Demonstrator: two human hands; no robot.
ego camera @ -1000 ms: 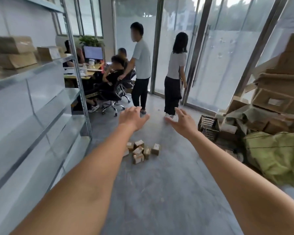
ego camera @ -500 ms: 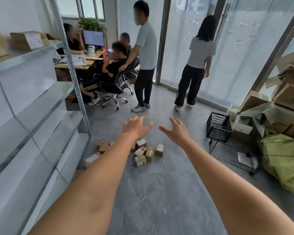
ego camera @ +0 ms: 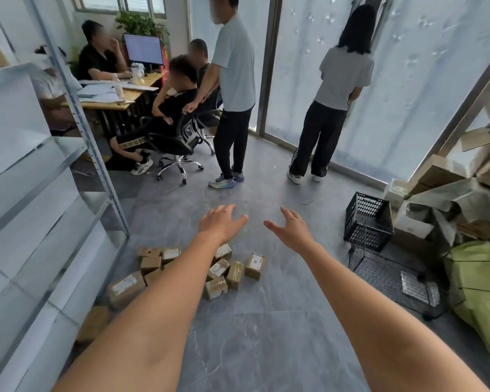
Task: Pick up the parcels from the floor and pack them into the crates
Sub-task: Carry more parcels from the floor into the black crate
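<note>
I am holding both arms out in front of me, left hand [ego camera: 219, 223] and right hand [ego camera: 293, 230] spread wide with fingers relaxed, gripping nothing. The parcels [ego camera: 218, 268] are lying in a loose cluster on the floor [ego camera: 266, 321] below my left forearm, beside the metal shelf [ego camera: 68, 193]. The black crate [ego camera: 368, 222] is standing well apart to my right, with a wire crate [ego camera: 391, 275] just in front of it. The parcels look like small taped cardboard boxes: probably light and stiff, tape possibly slick. I am judging opposite side faces the best hold.
</note>
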